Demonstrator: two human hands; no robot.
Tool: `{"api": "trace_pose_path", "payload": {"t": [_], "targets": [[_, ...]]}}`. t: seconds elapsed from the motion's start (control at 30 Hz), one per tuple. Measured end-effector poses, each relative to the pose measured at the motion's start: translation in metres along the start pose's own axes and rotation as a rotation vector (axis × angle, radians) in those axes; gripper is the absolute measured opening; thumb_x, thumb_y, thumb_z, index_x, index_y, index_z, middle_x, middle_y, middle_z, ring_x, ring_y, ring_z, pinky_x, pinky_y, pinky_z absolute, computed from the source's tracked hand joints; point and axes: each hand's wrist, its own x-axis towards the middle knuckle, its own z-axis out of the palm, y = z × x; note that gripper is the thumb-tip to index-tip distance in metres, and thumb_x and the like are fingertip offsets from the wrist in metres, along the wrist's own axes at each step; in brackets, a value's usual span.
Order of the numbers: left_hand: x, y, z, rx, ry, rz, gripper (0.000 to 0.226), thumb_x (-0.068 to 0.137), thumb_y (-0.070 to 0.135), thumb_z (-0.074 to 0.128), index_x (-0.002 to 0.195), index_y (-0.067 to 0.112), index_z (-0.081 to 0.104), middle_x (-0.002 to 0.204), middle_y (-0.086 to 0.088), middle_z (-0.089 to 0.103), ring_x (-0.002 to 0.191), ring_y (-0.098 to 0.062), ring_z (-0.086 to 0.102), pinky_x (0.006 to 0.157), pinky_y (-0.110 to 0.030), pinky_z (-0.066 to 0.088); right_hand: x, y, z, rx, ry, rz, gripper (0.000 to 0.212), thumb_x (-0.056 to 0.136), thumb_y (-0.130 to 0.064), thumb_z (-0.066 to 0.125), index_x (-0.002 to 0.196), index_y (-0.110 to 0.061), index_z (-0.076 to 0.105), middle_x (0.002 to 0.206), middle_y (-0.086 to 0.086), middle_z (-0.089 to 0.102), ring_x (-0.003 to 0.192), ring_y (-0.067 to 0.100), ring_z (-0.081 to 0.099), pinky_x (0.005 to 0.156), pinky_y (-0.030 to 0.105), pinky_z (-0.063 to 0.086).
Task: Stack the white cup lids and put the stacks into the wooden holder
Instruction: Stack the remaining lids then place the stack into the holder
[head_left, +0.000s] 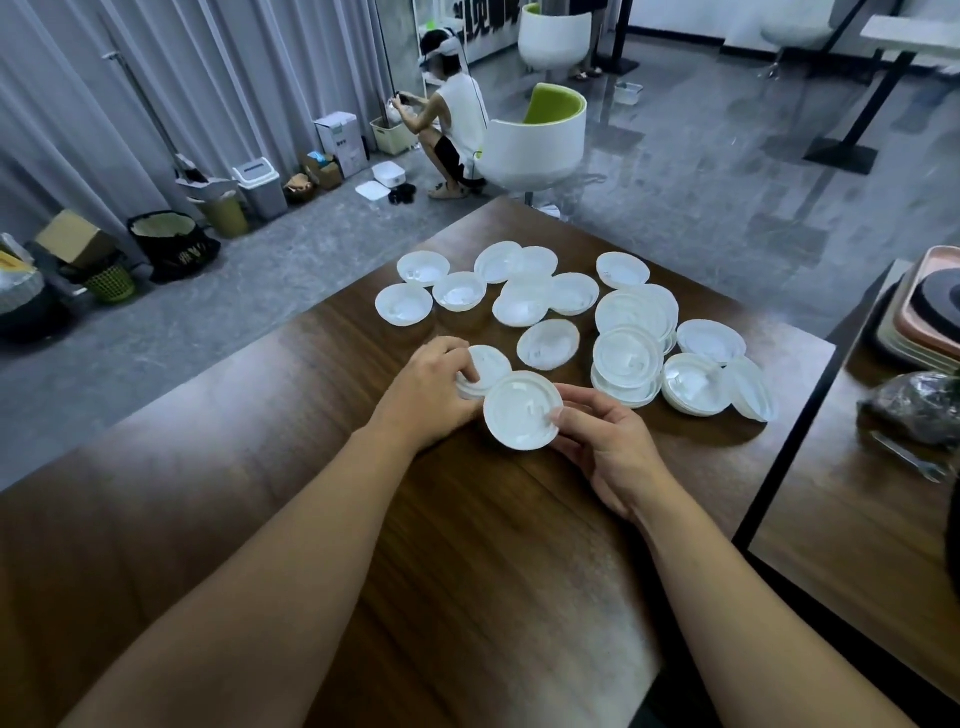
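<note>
- Both hands are busy near the middle of the counter (322, 499) — the left hand (431, 392) has its fingers curled over a small stack of lids (485, 371) lying flat on the wood, pinching its near rim.
- The right hand (605, 441) holds one single lid (522, 410) by its edge, thumb on top and fingers beneath, tilted up just beside that small stack.
- My read: that lid is about to be seated on the stack under the left hand.
- These lids look thin, light and a bit flexible — easy to lift, easy to buckle. The rim is the place to take them, not the dished centre.
- Smooth plastic, so a tall stack may slide apart if squeezed from one side; two hands around the rims would be safer.
- Loose lids (460, 291) are scattered across the far half of the counter, some overlapping, with a taller stack (626, 364) to the right of the hands.
- A few lids (750, 389) lean close to the right edge, near the gap to the next table (857, 519) — a careless sweep could push them off.
- The near half of the counter is bare wood, good working room.
- The wooden holder is not in view.
</note>
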Motion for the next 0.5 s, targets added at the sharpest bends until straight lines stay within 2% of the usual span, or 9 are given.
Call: {"api": "trace_pose_path", "payload": {"t": [0.07,0.17,0.27,0.37,0.43,0.5], "targets": [[-0.012,-0.004,-0.003,-0.003,0.038,-0.015,0.03,0.083,0.038,0.087,0.086,0.021,0.063,0.127,-0.001,0.067,0.121,-0.018,0.061,0.095,-0.028,0.05,-0.001,0.0,0.002,-0.003,0.006,-0.01,0.035,0.09,0.002,0.079,0.124,-0.002,0.075,0.119,0.016,0.081,0.109,0.026,0.08,0.082,0.031,0.066],[-0.029,-0.011,-0.007,-0.131,0.105,-0.136,0.037,0.074,0.061,0.083,0.085,0.034,0.061,0.117,0.015,0.066,0.109,-0.005,0.063,0.085,-0.019,0.049,-0.002,0.0,0.003,-0.014,0.012,-0.022,0.034,0.091,0.004,0.078,0.125,-0.001,0.075,0.118,0.017,0.081,0.104,0.025,0.08,0.081,0.03,0.066],[-0.041,-0.02,-0.014,-0.417,0.117,-0.333,0.043,0.065,0.064,0.086,0.102,0.053,0.067,0.117,0.023,0.068,0.115,-0.005,0.067,0.091,-0.024,0.057,-0.002,0.001,0.002,-0.009,0.008,-0.023,0.033,0.091,0.005,0.077,0.124,-0.002,0.075,0.117,0.016,0.081,0.104,0.025,0.081,0.081,0.031,0.066],[-0.053,-0.032,-0.02,-0.602,0.101,-0.381,0.07,0.055,0.056,0.093,0.118,0.065,0.065,0.125,0.024,0.066,0.12,-0.004,0.067,0.097,-0.024,0.059,-0.001,0.001,0.001,-0.017,0.004,-0.026,0.033,0.09,0.004,0.079,0.123,-0.003,0.076,0.117,0.015,0.082,0.104,0.024,0.081,0.08,0.03,0.066],[-0.063,-0.035,-0.024,-0.5,0.013,-0.389,0.097,0.054,0.056,0.091,0.144,0.058,0.055,0.133,0.024,0.052,0.124,-0.007,0.06,0.102,-0.024,0.054,0.0,0.002,0.001,-0.019,-0.01,-0.028,0.037,0.086,0.002,0.082,0.122,-0.003,0.076,0.118,0.015,0.081,0.106,0.025,0.081,0.081,0.03,0.066],[-0.068,-0.033,-0.028,-0.283,-0.091,-0.406,0.112,0.054,0.061,0.082,0.159,0.048,0.045,0.134,0.025,0.042,0.129,-0.006,0.046,0.108,-0.028,0.044,0.001,0.003,0.0,-0.024,-0.021,-0.034,0.046,0.077,-0.005,0.087,0.122,-0.003,0.076,0.12,0.015,0.081,0.108,0.027,0.08,0.081,0.031,0.066]]}}
